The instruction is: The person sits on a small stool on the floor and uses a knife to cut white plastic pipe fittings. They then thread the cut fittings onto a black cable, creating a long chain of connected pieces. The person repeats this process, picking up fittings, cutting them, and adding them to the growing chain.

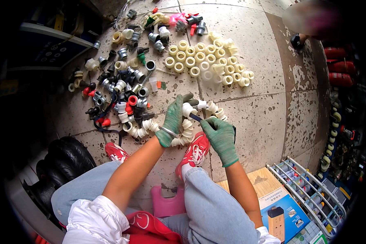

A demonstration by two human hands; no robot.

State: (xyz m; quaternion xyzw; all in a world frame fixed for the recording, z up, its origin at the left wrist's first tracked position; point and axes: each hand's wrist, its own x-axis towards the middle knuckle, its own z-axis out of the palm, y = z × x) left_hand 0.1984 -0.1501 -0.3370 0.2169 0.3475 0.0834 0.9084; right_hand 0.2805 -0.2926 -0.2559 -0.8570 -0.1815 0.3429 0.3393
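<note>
Both my hands wear green knit gloves. My left hand is closed around a white plastic pipe fitting. A dark strap runs from that fitting to my right hand, whose fingers pinch it. Cream ring-shaped fittings lie in a curved row under and beside my hands, and they look strung together. At the left, more of the dark strap loops on the floor. A grouped cluster of cream ring fittings rests farther off, beyond my hands.
Mixed metal, black and red fittings are heaped at the left. A pink stool stands between my legs. Black tyres are at the near left. A white wire rack and a blue box sit at the near right.
</note>
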